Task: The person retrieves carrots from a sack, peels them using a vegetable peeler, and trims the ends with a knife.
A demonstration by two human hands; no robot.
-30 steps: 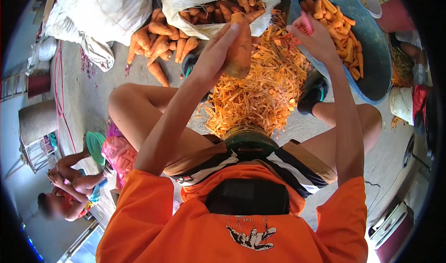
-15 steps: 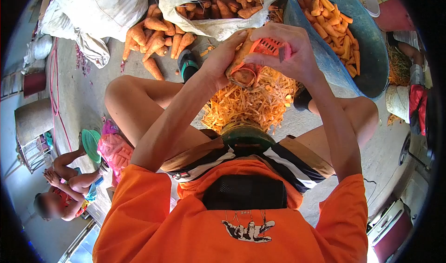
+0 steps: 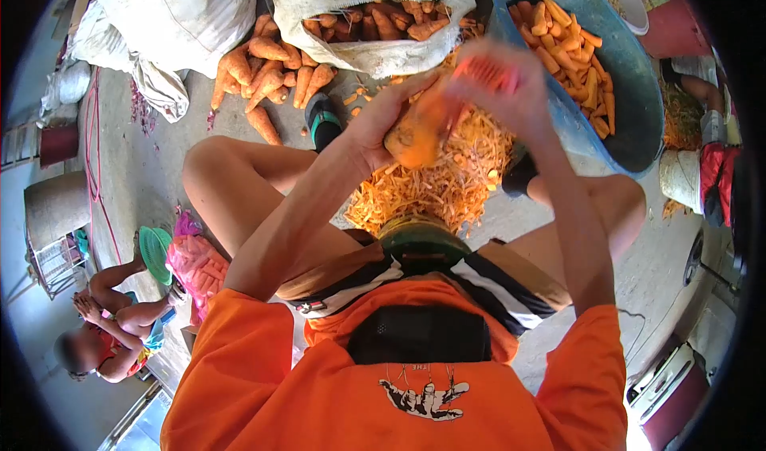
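Note:
My left hand is wrapped round a thick carrot, its blunt end facing me. In my right hand is a red-orange peeler, blurred by motion and held beside the carrot's right side. Whether its blade touches the carrot I cannot tell. Below both hands a heap of carrot peelings lies on the floor between my legs.
An open white sack of unpeeled carrots lies ahead, with loose unpeeled carrots to its left. At right stands a blue tub holding peeled carrots. A person sits at far left near a pink bag.
My right hand has moved slightly right and away from the carrot with the peeler. The carrot has turned in my left hand, and a smoother orange surface shows.

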